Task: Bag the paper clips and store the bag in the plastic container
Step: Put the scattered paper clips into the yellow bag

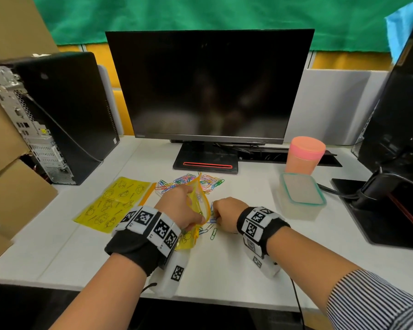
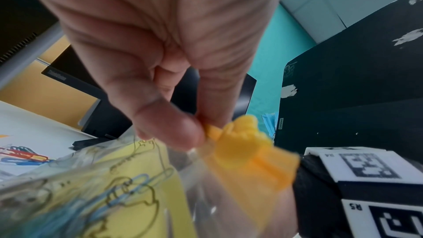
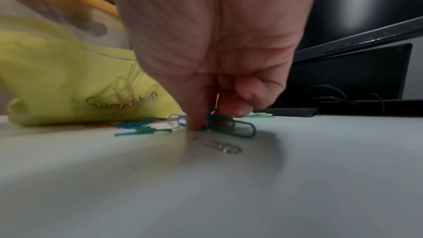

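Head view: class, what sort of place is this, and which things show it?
Probably an office desk: a dark monitor on a white desk, a desktop computer tower beside it, and coloured paper clips scattered about.

The bag point(image 1: 199, 206) is thin, glossy plastic, clear on one face and yellow on the other, with an orange plastic zip strip. The paper clips point(image 1: 191, 181) look like wire coated in smooth coloured plastic. The container point(image 1: 298, 198) is frosted, translucent plastic. The desk point(image 1: 224, 270) is matt and smooth. The monitor point(image 1: 208, 84) has a dark glossy screen.
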